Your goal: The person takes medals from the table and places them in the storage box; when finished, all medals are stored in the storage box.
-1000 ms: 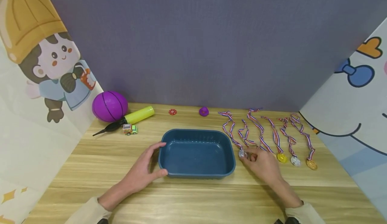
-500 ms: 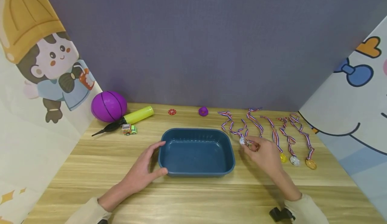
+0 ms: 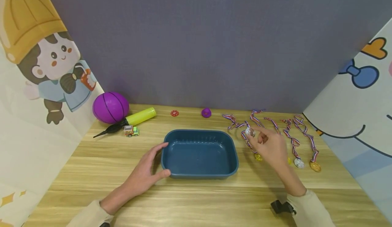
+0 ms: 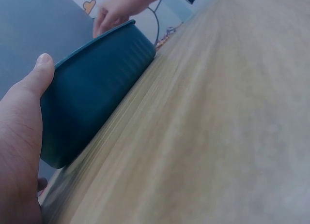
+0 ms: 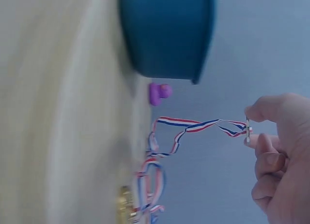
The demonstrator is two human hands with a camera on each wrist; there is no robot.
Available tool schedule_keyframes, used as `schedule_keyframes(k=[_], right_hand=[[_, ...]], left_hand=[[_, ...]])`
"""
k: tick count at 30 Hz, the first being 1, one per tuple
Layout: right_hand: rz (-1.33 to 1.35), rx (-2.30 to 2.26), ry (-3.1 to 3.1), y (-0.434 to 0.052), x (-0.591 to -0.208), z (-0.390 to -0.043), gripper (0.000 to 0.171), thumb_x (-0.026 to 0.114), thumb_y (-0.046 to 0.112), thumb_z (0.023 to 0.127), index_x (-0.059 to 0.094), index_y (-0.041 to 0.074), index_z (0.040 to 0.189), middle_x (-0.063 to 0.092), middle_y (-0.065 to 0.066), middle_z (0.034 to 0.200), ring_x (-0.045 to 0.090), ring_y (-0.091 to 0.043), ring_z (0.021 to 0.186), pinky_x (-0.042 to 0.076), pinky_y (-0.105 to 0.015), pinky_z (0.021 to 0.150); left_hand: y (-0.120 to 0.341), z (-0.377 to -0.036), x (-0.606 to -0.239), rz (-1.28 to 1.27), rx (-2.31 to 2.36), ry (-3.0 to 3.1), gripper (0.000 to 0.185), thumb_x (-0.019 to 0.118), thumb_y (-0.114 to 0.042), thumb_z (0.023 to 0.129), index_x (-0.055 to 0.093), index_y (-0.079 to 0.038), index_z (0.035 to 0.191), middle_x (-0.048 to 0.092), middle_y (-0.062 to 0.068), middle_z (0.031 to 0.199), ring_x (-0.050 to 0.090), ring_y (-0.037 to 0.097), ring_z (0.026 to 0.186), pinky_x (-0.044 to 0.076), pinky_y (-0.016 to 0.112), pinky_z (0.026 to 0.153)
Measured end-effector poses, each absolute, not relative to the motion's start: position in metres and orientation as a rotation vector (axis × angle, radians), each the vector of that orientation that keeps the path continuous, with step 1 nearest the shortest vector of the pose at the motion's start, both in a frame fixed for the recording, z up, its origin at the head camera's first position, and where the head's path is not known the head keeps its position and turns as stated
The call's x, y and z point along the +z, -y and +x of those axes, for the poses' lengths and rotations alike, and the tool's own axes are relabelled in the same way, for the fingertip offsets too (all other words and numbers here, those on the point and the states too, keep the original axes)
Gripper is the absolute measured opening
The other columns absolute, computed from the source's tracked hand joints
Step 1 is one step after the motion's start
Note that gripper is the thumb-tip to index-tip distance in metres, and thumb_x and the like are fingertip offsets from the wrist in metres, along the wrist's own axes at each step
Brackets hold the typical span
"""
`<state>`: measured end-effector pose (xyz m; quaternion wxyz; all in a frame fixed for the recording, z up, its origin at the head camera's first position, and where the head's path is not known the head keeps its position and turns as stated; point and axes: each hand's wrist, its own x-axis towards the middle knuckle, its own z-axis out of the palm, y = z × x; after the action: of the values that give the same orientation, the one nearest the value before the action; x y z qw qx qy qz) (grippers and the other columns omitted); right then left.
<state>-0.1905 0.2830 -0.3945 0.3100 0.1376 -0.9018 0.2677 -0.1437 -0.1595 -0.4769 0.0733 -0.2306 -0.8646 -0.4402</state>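
Wooden table (image 3: pixel 196 199), purple backdrop, cartoon side panels. Item: silver medal (image 3: pixel 250 131), lifted off the table just right of the blue tub (image 3: pixel 199 153), pinched between thumb and forefinger of the right hand (image 3: pixel 269 147); its striped ribbon (image 5: pixel 193 126) trails down to the table. Left hand (image 3: pixel 145 174): fingers spread, resting against the tub's left wall. Further medals (image 3: pixel 306 164) lie to the right

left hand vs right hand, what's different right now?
The left hand rests against the tub's left end, thumb on the near corner, while the right hand is raised off the table. The left holds nothing small; the right pinches a silver medal, its ribbon trailing down to the table. Both wear a light sleeve.
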Motion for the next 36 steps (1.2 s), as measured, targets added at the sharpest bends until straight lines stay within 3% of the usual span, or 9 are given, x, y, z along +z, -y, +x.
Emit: schedule_keyframes(k=[10,20,30,36], right_hand=[[0.247,0.754,2.363,-0.278,-0.364,-0.193,0.026,0.091,0.018,0.093,0.086,0.006,0.116,0.059,0.004,0.064,0.046,-0.002,0.051,0.034,-0.021,0.047],[0.235,0.906,2.234,-0.269,-0.341,-0.189,0.024,0.091,0.008,0.091,0.086,0.002,0.114,0.061,-0.003,0.066,0.040,-0.001,0.049,0.029,-0.017,0.048],[0.234,1.004,2.116,-0.270,-0.324,-0.183,0.023,0.089,0.000,0.089,0.086,0.000,0.112,0.056,0.011,0.065,0.041,0.001,0.049,0.031,-0.013,0.048],[0.244,1.023,2.058,-0.270,-0.315,-0.178,0.026,0.089,-0.004,0.089,0.086,0.000,0.114,0.054,0.011,0.064,0.039,0.001,0.048,0.031,-0.013,0.049]], left_hand=[[0.158,-0.144,-0.477,-0.697,-1.345,2.591,0.089,0.086,-0.037,0.097,0.038,-0.028,0.171,0.044,0.016,0.174,0.045,0.050,0.155,0.036,0.080,0.120],[0.159,-0.144,-0.476,-0.695,-1.324,2.589,0.089,0.086,-0.038,0.097,0.038,-0.028,0.171,0.044,0.016,0.173,0.046,0.050,0.154,0.037,0.081,0.119],[0.158,-0.143,-0.476,-0.692,-1.342,2.590,0.088,0.086,-0.038,0.097,0.038,-0.028,0.171,0.045,0.018,0.172,0.046,0.052,0.153,0.036,0.081,0.119],[0.159,-0.143,-0.476,-0.690,-1.342,2.594,0.088,0.085,-0.038,0.097,0.038,-0.028,0.171,0.045,0.018,0.173,0.046,0.052,0.153,0.036,0.081,0.119]])
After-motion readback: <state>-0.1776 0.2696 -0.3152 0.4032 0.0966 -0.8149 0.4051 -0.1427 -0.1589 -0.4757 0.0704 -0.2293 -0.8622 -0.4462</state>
